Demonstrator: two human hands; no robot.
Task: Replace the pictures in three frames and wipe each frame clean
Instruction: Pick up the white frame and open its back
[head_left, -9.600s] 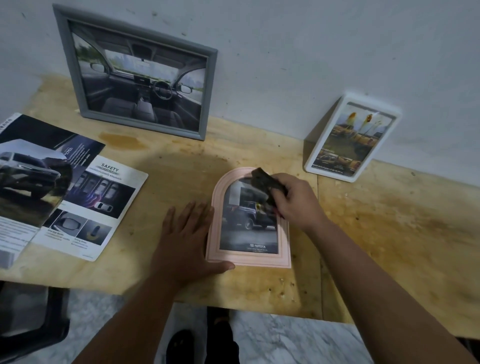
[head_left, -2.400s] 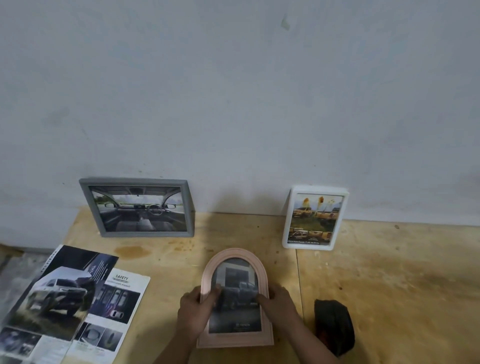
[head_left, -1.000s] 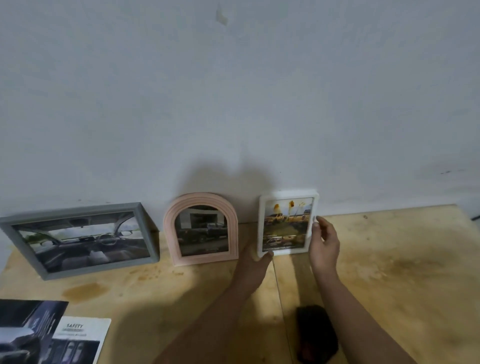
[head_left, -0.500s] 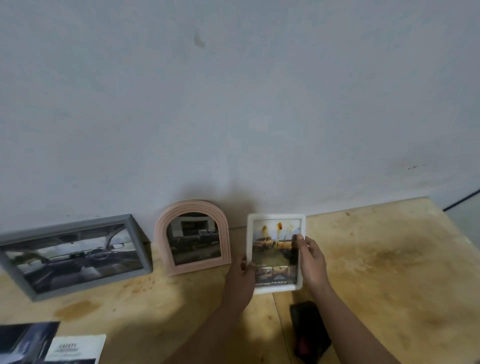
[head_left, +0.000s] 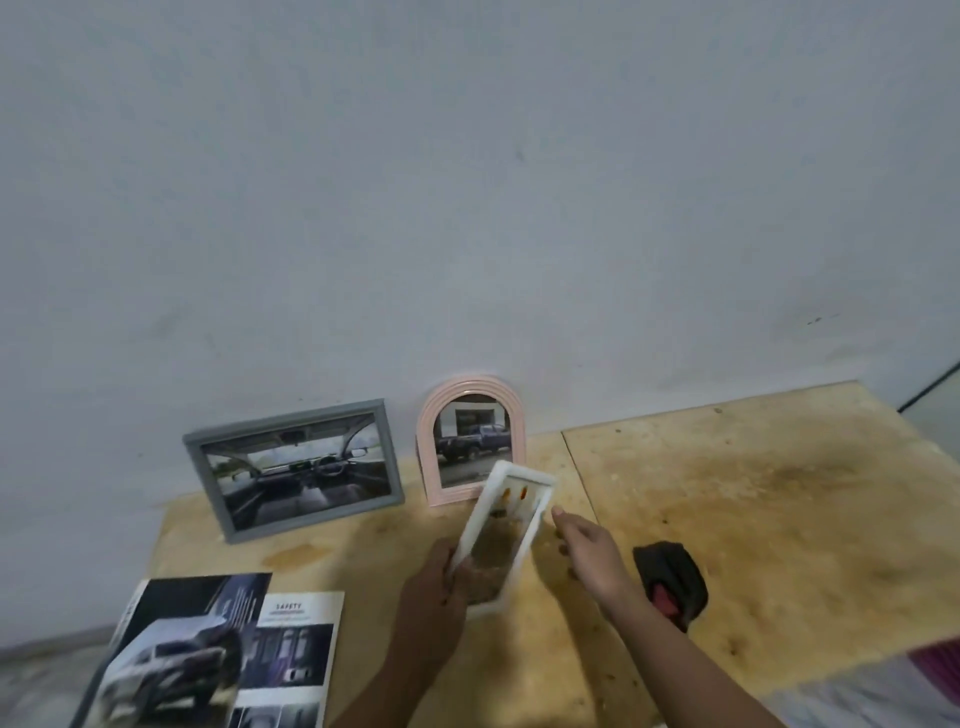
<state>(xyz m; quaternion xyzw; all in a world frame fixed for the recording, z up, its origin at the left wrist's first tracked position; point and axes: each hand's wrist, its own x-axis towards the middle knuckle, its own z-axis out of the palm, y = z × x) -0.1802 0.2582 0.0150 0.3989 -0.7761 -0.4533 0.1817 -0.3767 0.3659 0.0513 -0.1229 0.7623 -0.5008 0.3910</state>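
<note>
My left hand (head_left: 431, 597) grips the white frame (head_left: 506, 535) by its lower left edge and holds it tilted above the wooden table (head_left: 753, 519). The frame's picture shows yellow shapes over a brownish scene. My right hand (head_left: 589, 553) hovers just right of the frame, fingers apart, not touching it. The pink arched frame (head_left: 470, 436) with a truck picture leans on the wall behind. Left of it the grey frame (head_left: 296, 470) with a car-interior picture also leans on the wall. A dark cloth (head_left: 670, 577) lies right of my right wrist.
An open car brochure (head_left: 208, 660) lies at the near left corner of the table. The white wall (head_left: 467, 208) rises directly behind the frames. The table's right edge runs near a dark cable (head_left: 930, 384).
The white frame has come off the wall and been pulled toward me, now tilted in my left hand. My right hand has let go of its right edge. The view has shifted left.
</note>
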